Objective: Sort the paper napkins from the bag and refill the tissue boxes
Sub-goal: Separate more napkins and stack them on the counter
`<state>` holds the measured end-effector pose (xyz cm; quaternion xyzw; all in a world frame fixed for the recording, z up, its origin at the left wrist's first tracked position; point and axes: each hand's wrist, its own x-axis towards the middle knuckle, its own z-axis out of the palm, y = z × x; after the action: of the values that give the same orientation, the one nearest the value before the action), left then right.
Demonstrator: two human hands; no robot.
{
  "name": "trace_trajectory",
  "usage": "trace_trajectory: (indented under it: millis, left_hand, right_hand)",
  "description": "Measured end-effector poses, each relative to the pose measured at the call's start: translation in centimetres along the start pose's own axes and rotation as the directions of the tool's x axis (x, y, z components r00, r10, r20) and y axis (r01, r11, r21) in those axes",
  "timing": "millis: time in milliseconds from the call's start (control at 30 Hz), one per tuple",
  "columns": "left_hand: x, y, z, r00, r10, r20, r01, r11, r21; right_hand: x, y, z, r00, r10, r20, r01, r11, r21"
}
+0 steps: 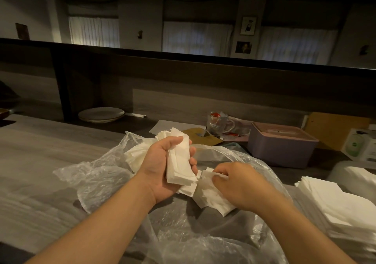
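Note:
My left hand (162,168) grips a thick bundle of white paper napkins (179,162) above the clear plastic bag (105,174), which lies crumpled on the counter. Just to its right, my right hand (240,184) pinches another few napkins (209,196) close to the bundle's lower end. More napkins (138,153) show inside the bag behind my left hand. A neat stack of sorted napkins (333,202) lies at the right edge. A pink tissue box (282,145) with a slotted lid stands behind the bag to the right.
Stacked plates (101,114) sit at the back left under a dark shelf. A glass mug (218,124), brown paper and white sheets lie behind the bag. A cardboard box (333,129) and a white package (360,145) stand at far right.

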<state>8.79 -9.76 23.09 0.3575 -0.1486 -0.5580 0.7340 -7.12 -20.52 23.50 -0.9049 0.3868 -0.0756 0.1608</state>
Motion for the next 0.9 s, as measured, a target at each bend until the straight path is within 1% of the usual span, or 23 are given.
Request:
trace_trajectory:
  millis: [200,300,400,500,533,567,633,667,700,733,767,833,900]
  left_hand:
    - [0.0,-0.1,-0.1,1.0,-0.002,-0.007,0.002,1.0,0.008]
    - [-0.1,0.0,0.0,1.0,-0.004,-0.011,0.004,1.0,0.007]
    - [-0.2,0.0,0.1,1.0,-0.002,-0.016,0.002,1.0,0.006]
    - [-0.3,0.0,0.2,0.999,0.005,-0.032,-0.004,1.0,0.016]
    - [-0.4,0.1,0.2,0.999,0.007,-0.035,-0.007,1.0,0.02]
    - [-0.4,0.1,0.2,0.999,0.008,-0.037,-0.007,1.0,0.022]
    - [-0.5,0.2,0.3,0.999,0.011,-0.037,-0.011,1.0,0.02]
    - [-0.5,0.2,0.3,0.999,0.015,-0.036,-0.014,0.999,0.033]
    - [-0.6,0.2,0.4,0.999,0.019,-0.034,-0.017,0.998,0.056]
    - [-0.7,0.2,0.4,0.999,0.019,-0.027,-0.017,0.997,0.081]
    - [-0.9,0.2,0.5,1.0,0.015,-0.008,-0.015,0.994,0.109]
    - [-1.3,0.1,0.9,0.999,0.008,0.034,-0.014,0.979,0.203]
    - [-1.6,0.0,1.2,0.999,-0.003,0.042,-0.01,0.951,0.308]
  right_hand:
    - [-0.1,-0.2,0.2,1.0,-0.003,0.004,0.003,1.0,0.003]
    - [0.0,-0.2,0.4,0.999,0.003,-0.036,-0.001,0.999,0.05]
    - [0.0,-0.1,0.1,0.991,-0.009,-0.136,0.024,0.994,0.109]
    - [-0.5,-0.2,-0.9,0.965,-0.014,-0.261,0.088,0.957,0.275]
    - [-0.7,-0.4,-1.2,0.96,0.001,-0.28,0.107,0.923,0.369]
    - [-1.0,-0.5,-1.7,0.96,0.026,-0.279,0.121,0.86,0.496]
    - [-1.6,-0.8,-2.8,0.978,0.041,-0.203,0.131,0.636,0.761]
    - [-1.9,-0.9,-3.2,0.987,0.008,-0.158,0.131,0.525,0.841]
    - [-2.2,-0.9,-3.5,0.992,-0.043,-0.122,0.128,0.449,0.884]
    - [-2.4,-0.9,-3.6,0.991,-0.09,-0.096,0.125,0.407,0.905]
    - [-2.5,-1.0,-3.6,0.989,-0.127,-0.078,0.122,0.391,0.912]
    - [-2.6,-1.2,-3.4,0.984,-0.168,-0.06,0.123,0.397,0.91]
    - [-2.6,-1.5,-3.1,0.983,-0.174,-0.056,0.125,0.41,0.904]
